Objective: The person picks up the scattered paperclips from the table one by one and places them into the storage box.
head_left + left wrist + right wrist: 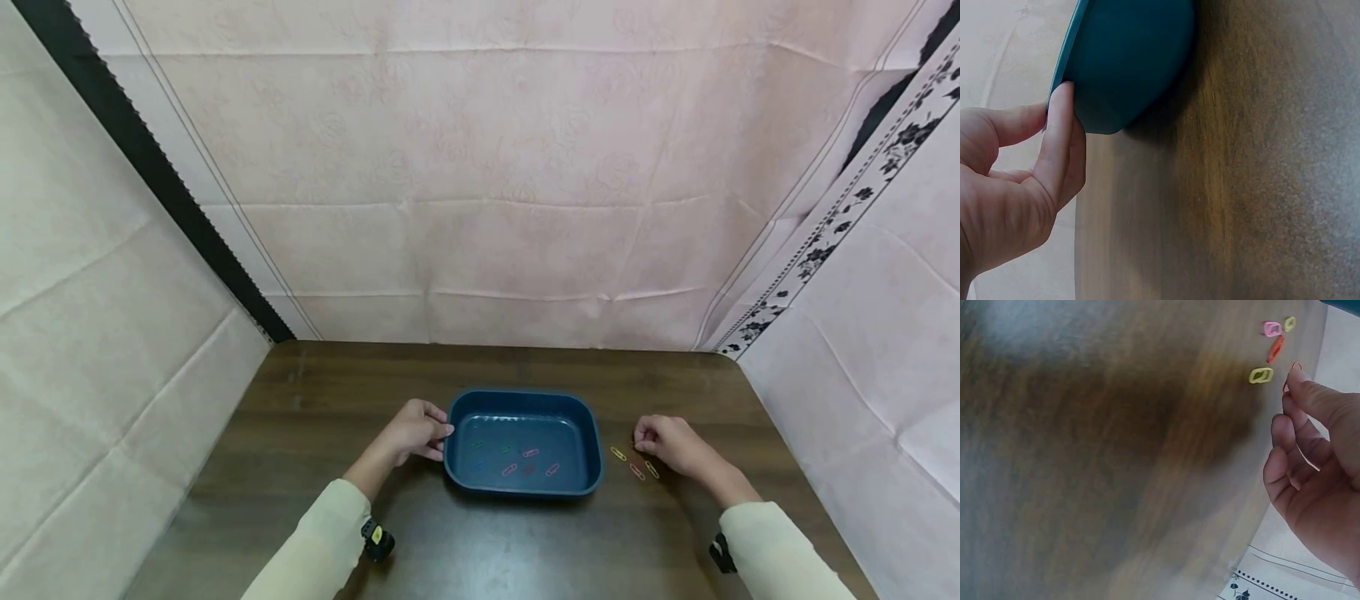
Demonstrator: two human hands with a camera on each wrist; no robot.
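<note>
My left hand [417,430] pinches the left rim of a dark blue rectangular tray [525,407], thumb on the rim and fingers against the outer wall. Inside the tray lie several small paper clips, among them a pink clip [531,453] and faint green and blue ones. To the right of the tray, my right hand [678,444] holds an orange-red paper clip [1297,364] between thumb and index finger, a little above the table. Close beside these fingertips lie a yellow clip [1261,375], an orange clip [1276,349], a pink clip [1272,329] and another yellow one.
A brown wood-grain table [330,508] carries the tray and the loose clips. Pale cloth [480,183] hangs behind the table's back edge and along both sides; the right cloth has a black floral border [832,217].
</note>
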